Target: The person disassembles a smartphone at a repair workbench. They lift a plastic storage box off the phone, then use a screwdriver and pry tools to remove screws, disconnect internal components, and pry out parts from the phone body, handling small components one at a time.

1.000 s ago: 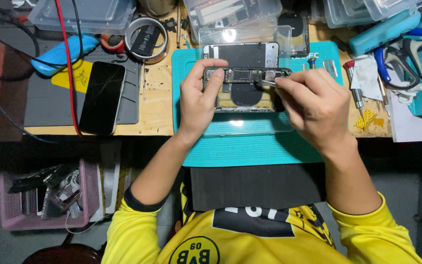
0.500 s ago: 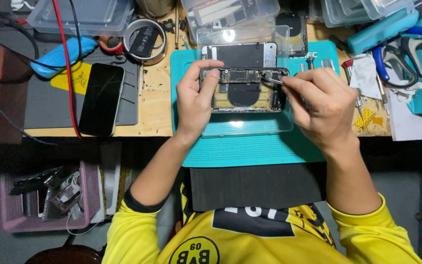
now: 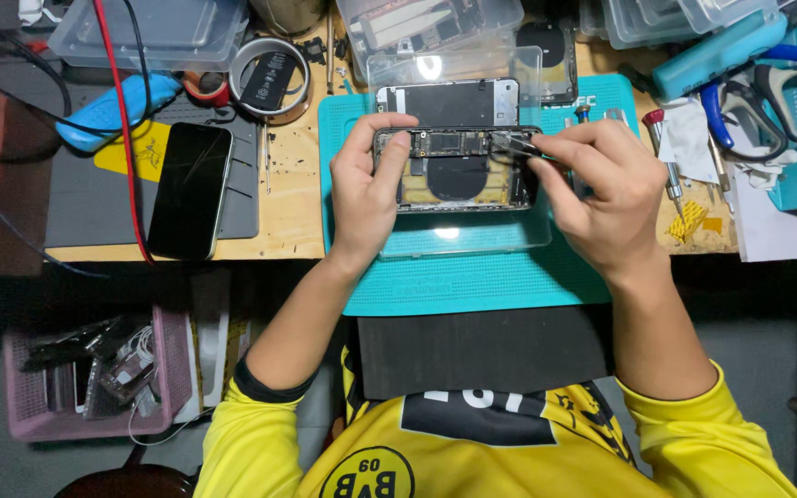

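Teal mat (image 3: 472, 286) carries an opened phone (image 3: 458, 171), steadied at its edge by the curled left hand (image 3: 366, 194); tweezers (image 3: 517, 143) are pinched shut-fingered in the right hand (image 3: 601, 198) over its internals.

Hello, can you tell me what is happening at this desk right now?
A person in a yellow shirt works on an opened phone lying on a teal mat. The left hand steadies the phone's left edge, while the right hand holds tweezers at its upper right corner. A separate black phone lies further left.
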`<control>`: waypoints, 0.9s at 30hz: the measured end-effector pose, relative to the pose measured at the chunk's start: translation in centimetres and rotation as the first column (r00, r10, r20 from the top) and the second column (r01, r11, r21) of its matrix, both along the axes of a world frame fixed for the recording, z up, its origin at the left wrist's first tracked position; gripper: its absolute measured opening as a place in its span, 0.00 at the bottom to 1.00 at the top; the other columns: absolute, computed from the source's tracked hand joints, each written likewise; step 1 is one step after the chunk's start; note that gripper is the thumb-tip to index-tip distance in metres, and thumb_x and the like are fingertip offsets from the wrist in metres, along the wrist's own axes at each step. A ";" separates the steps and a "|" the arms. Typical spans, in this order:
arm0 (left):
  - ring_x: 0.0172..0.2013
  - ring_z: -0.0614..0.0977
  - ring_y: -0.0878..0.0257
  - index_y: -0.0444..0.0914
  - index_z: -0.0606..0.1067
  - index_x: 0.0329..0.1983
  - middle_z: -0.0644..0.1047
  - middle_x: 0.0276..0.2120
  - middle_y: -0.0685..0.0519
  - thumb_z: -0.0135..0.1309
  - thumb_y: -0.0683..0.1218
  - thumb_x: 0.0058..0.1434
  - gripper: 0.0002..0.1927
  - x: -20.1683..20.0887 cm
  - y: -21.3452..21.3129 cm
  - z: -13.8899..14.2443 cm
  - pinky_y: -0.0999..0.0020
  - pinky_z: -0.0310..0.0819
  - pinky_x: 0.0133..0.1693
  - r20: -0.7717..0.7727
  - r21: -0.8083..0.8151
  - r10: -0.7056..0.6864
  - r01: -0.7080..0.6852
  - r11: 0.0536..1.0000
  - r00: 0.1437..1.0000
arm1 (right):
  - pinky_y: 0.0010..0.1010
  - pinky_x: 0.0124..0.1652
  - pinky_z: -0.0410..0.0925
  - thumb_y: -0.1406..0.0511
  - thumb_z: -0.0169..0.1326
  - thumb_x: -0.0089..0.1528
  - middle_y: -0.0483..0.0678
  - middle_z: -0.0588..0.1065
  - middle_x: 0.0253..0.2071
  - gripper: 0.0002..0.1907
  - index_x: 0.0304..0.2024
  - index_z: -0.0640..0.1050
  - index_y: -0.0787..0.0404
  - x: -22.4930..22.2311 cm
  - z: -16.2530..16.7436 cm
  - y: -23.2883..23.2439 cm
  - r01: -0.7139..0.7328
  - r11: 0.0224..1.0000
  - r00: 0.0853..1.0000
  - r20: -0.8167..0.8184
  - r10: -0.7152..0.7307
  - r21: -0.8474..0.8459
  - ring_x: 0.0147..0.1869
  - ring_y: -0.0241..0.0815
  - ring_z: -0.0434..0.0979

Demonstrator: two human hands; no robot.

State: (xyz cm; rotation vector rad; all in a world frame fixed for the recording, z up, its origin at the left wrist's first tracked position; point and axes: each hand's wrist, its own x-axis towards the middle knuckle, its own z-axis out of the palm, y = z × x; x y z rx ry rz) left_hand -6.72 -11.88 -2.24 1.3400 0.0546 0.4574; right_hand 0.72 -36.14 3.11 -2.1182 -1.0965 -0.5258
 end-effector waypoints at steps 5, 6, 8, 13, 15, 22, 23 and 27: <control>0.36 0.71 0.77 0.33 0.74 0.53 0.74 0.35 0.61 0.50 0.39 0.75 0.07 -0.1 -0.1 0.1 0.81 0.66 0.39 -0.009 0.014 0.005 -0.005 1.000 1.000 | 0.33 0.43 0.69 0.74 0.69 0.64 0.51 0.77 0.41 0.10 0.46 0.83 0.64 -0.3 0.1 0.2 0.023 0.999 0.999 0.040 -0.022 -0.028 0.44 0.48 0.77; 0.35 0.70 0.77 0.33 0.74 0.54 0.73 0.34 0.62 0.51 0.39 0.75 0.07 -0.1 -0.1 0.1 0.81 0.64 0.38 -0.014 0.034 0.015 -0.015 0.999 1.000 | 0.33 0.43 0.69 0.74 0.69 0.63 0.51 0.77 0.41 0.10 0.46 0.82 0.64 -0.4 0.1 0.3 0.026 0.999 0.999 0.043 -0.024 -0.026 0.44 0.48 0.77; 0.34 0.68 0.78 0.33 0.74 0.53 0.72 0.33 0.63 0.51 0.39 0.74 0.07 -0.2 -0.2 0.1 0.81 0.62 0.37 -0.013 0.047 0.025 -0.025 0.999 1.000 | 0.34 0.44 0.69 0.73 0.69 0.63 0.50 0.77 0.41 0.10 0.46 0.83 0.64 -0.4 0.2 0.4 0.027 0.999 0.998 0.049 -0.026 -0.025 0.44 0.48 0.77; 0.33 0.66 0.78 0.34 0.75 0.53 0.70 0.32 0.63 0.51 0.38 0.74 0.07 -0.3 -0.5 0.2 0.81 0.59 0.35 -0.005 0.065 0.047 -0.047 0.997 0.999 | 0.34 0.44 0.69 0.72 0.69 0.63 0.50 0.77 0.40 0.10 0.46 0.83 0.63 -0.5 0.4 0.6 0.048 0.997 0.997 0.068 -0.045 -0.055 0.44 0.48 0.77; 0.34 0.68 0.78 0.34 0.74 0.53 0.72 0.34 0.63 0.51 0.38 0.74 0.07 -0.3 -0.5 0.3 0.81 0.62 0.36 0.008 0.078 0.050 -0.051 0.996 0.999 | 0.33 0.43 0.69 0.72 0.70 0.63 0.50 0.77 0.40 0.10 0.46 0.83 0.63 -0.5 0.5 0.6 0.051 0.997 0.996 0.073 -0.046 -0.060 0.43 0.48 0.77; 0.36 0.72 0.77 0.33 0.74 0.53 0.75 0.35 0.61 0.51 0.38 0.74 0.07 -0.5 -0.7 0.6 0.81 0.66 0.39 0.016 0.092 0.045 -0.046 0.995 0.999 | 0.34 0.43 0.68 0.72 0.70 0.61 0.49 0.77 0.40 0.11 0.45 0.83 0.64 -0.6 0.7 0.8 0.050 0.996 0.996 0.076 -0.044 -0.072 0.42 0.48 0.76; 0.36 0.71 0.77 0.33 0.74 0.54 0.75 0.35 0.61 0.51 0.38 0.74 0.07 -0.5 -0.7 0.6 0.81 0.66 0.39 0.015 0.100 0.051 -0.052 0.994 0.999 | 0.34 0.43 0.68 0.72 0.70 0.62 0.49 0.77 0.40 0.10 0.45 0.83 0.64 -0.6 0.7 0.7 0.049 0.996 0.996 0.072 -0.044 -0.070 0.42 0.48 0.76; 0.36 0.70 0.77 0.33 0.74 0.54 0.74 0.35 0.61 0.52 0.38 0.74 0.07 -0.5 -0.8 0.6 0.81 0.64 0.38 0.012 0.117 0.064 -0.065 0.991 0.998 | 0.33 0.43 0.68 0.72 0.69 0.62 0.49 0.77 0.40 0.10 0.45 0.83 0.64 -0.6 0.8 0.6 0.043 0.997 0.998 0.053 -0.039 -0.064 0.43 0.47 0.76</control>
